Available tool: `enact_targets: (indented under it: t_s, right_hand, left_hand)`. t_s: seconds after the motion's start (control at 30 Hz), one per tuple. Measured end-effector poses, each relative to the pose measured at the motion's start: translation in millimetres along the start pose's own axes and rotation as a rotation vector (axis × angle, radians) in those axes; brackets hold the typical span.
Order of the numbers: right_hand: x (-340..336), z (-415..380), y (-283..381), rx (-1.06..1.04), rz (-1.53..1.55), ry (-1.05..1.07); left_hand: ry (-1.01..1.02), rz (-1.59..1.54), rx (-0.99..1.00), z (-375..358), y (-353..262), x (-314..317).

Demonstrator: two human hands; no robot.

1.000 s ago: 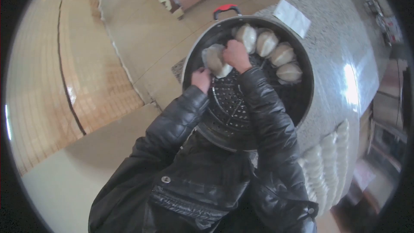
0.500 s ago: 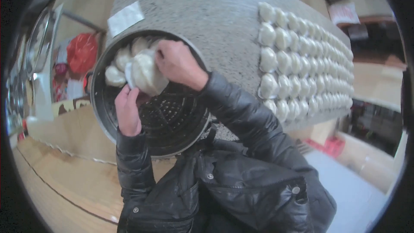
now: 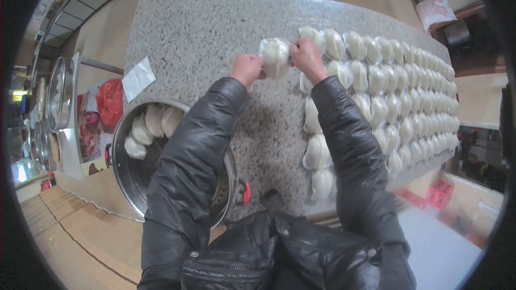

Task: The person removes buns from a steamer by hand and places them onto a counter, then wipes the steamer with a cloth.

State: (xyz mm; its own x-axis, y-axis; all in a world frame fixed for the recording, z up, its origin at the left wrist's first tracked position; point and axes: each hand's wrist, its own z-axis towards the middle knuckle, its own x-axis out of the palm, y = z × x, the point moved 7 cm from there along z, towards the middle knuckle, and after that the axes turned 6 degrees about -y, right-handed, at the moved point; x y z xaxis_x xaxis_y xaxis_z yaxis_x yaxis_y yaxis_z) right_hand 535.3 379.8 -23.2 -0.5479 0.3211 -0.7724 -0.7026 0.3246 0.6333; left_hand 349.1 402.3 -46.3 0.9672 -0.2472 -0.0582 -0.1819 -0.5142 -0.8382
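Between my two hands is a pale, smooth dough bun (image 3: 275, 60) on white paper, over the speckled counter just left of the bun rows. My left hand (image 3: 249, 70) pinches its left edge, fingers closed. On the other side, my right hand (image 3: 307, 58) is closed on its right edge, close to the nearest buns of the rows (image 3: 376, 80). Lower left, a round dark steamer pot (image 3: 119, 153) holds several buns (image 3: 155, 121) along its far side. My left sleeve hides part of the pot.
Rows of paper-backed buns cover the right side of the stone counter (image 3: 215, 27). A white paper sheet (image 3: 138, 79) lies behind the pot. A red bag (image 3: 109, 101) and metal pans (image 3: 59, 94) are at the left. The pot's red-marked handle (image 3: 246, 194) points toward the counter.
Both hands have gone from over the steamer pot to the counter by the bun rows, and now hold a bun there. The buns they held earlier are out of my hands; the view has shifted.
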Motion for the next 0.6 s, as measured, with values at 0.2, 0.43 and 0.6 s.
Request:
enact_targets:
  t_s: [0.2, 0.43, 0.6]
  right_hand:
    - [7, 70, -51, 0.125, -0.104, 0.079]
    - [11, 100, -46, -0.032, -0.435, 0.082]
    - [11, 108, -48, -0.123, -0.527, 0.012]
  left_hand:
    - [-0.003, 0.036, -0.037, 84, 0, 63]
    - [-0.046, 0.607, 0.047, 115, -23, 79]
    - [-0.044, 0.947, 0.138, 121, -29, 91]
